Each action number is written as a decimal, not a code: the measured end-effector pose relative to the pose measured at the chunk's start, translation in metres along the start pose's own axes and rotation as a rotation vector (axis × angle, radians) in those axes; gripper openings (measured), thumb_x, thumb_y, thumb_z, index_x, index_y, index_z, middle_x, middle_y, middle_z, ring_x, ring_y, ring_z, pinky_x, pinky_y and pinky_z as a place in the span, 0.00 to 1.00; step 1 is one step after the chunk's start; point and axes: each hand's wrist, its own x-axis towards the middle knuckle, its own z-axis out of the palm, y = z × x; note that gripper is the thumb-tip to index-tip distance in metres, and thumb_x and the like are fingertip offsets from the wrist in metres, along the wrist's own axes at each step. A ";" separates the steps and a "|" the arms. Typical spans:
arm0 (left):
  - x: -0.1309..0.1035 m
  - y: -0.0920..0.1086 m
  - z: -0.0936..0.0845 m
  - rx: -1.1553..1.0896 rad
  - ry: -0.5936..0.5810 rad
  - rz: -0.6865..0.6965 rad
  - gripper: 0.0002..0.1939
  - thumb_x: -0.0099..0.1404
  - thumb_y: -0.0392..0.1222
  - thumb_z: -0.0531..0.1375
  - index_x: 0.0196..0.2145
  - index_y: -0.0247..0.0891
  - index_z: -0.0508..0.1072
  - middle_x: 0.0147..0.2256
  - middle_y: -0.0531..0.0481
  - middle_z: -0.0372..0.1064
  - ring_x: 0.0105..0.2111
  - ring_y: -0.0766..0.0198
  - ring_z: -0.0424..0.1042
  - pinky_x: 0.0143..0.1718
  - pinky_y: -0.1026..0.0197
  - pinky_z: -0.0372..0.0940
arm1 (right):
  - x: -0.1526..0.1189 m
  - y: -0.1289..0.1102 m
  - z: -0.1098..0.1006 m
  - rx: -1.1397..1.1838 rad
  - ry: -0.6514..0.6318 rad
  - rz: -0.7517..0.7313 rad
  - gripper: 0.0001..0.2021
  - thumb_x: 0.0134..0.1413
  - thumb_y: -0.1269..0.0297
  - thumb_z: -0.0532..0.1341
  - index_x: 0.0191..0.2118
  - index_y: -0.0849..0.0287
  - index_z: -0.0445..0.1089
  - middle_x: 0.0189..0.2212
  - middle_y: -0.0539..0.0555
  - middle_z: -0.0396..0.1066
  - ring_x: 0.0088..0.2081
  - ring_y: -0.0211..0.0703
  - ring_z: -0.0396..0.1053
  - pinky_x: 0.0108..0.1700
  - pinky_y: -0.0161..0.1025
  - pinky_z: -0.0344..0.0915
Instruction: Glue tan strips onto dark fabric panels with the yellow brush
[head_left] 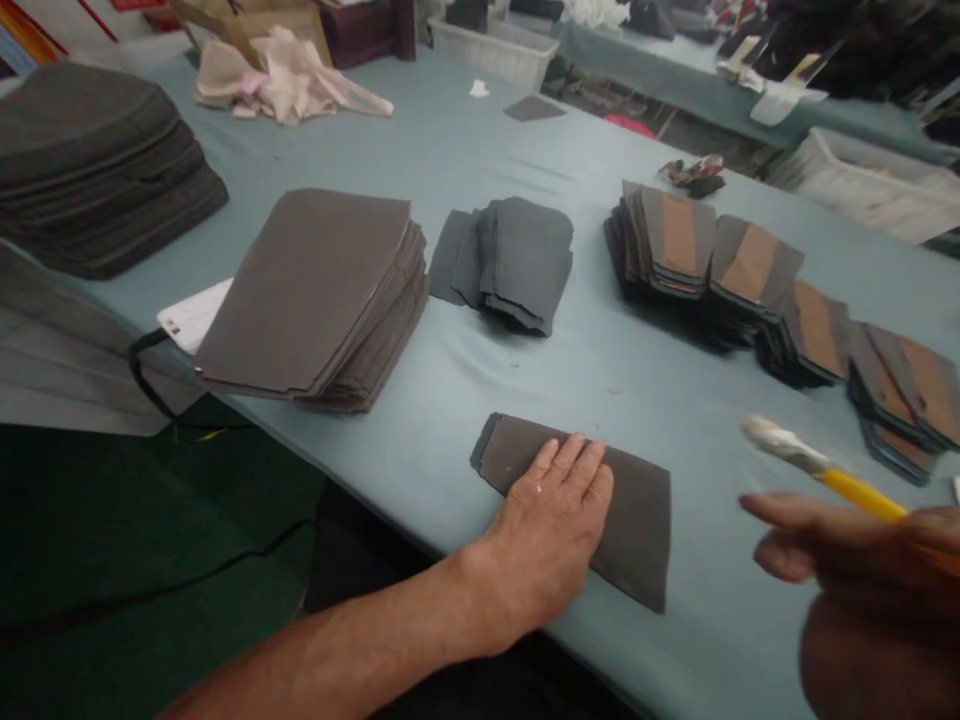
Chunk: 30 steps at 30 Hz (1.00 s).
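My left hand (559, 520) lies flat, fingers stretched out, on a dark brown-grey panel (637, 530) near the table's front edge. A strip of darker blue-grey material (486, 442) shows past the panel's left end. At the right, my right hand (847, 560) is blurred and grips a brush with a yellow handle (862, 492). The brush's pale bristles point left, above the table and apart from the panel. Beyond the left hand sit a stack of blue-grey pieces (529, 260) and a taller stack of brown-grey panels (307, 290).
Stacks of grey pieces with brown strips (754, 262) run along the right of the blue-green table (600, 395). A thick dark stack (97, 165) stands far left, with crumpled pale cloth (289, 75) behind. White crates (495, 52) stand past the table's far edge.
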 end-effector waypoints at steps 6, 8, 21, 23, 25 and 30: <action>-0.001 0.005 0.013 -0.115 0.099 -0.057 0.24 0.80 0.43 0.48 0.66 0.25 0.62 0.66 0.37 0.66 0.69 0.49 0.63 0.72 0.46 0.52 | 0.005 -0.020 0.064 0.111 -0.158 0.234 0.25 0.65 0.36 0.59 0.38 0.55 0.78 0.11 0.45 0.59 0.11 0.36 0.55 0.15 0.34 0.47; -0.001 0.006 0.015 -0.187 0.112 -0.078 0.24 0.79 0.45 0.50 0.65 0.26 0.63 0.64 0.36 0.69 0.65 0.50 0.67 0.69 0.47 0.58 | 0.003 -0.015 0.081 0.106 -0.178 0.274 0.28 0.64 0.34 0.59 0.38 0.57 0.78 0.12 0.45 0.59 0.14 0.36 0.58 0.17 0.33 0.54; 0.002 0.005 0.006 0.038 0.097 0.051 0.17 0.74 0.36 0.54 0.57 0.37 0.76 0.59 0.47 0.75 0.59 0.56 0.69 0.57 0.56 0.66 | -0.003 0.003 0.117 -0.003 -0.257 0.346 0.20 0.64 0.47 0.64 0.28 0.57 0.72 0.11 0.43 0.60 0.14 0.32 0.59 0.19 0.29 0.58; 0.001 0.005 0.005 0.054 0.103 0.042 0.18 0.74 0.36 0.55 0.58 0.38 0.76 0.61 0.48 0.74 0.61 0.56 0.67 0.60 0.56 0.64 | -0.003 0.003 0.118 -0.031 -0.268 0.327 0.19 0.65 0.48 0.63 0.29 0.57 0.72 0.12 0.43 0.60 0.15 0.32 0.60 0.19 0.29 0.59; 0.001 0.006 0.004 0.070 0.102 0.037 0.18 0.74 0.37 0.55 0.58 0.38 0.77 0.64 0.48 0.71 0.63 0.57 0.66 0.64 0.55 0.62 | -0.002 0.004 0.118 -0.069 -0.273 0.296 0.19 0.66 0.49 0.63 0.29 0.58 0.72 0.13 0.43 0.61 0.16 0.32 0.62 0.21 0.29 0.61; 0.002 0.007 0.003 0.111 0.147 -0.013 0.25 0.74 0.39 0.54 0.66 0.36 0.69 0.68 0.48 0.65 0.68 0.55 0.62 0.69 0.52 0.57 | 0.000 0.008 0.123 -0.150 -0.243 0.204 0.19 0.68 0.52 0.61 0.28 0.58 0.72 0.14 0.44 0.64 0.16 0.34 0.65 0.22 0.30 0.63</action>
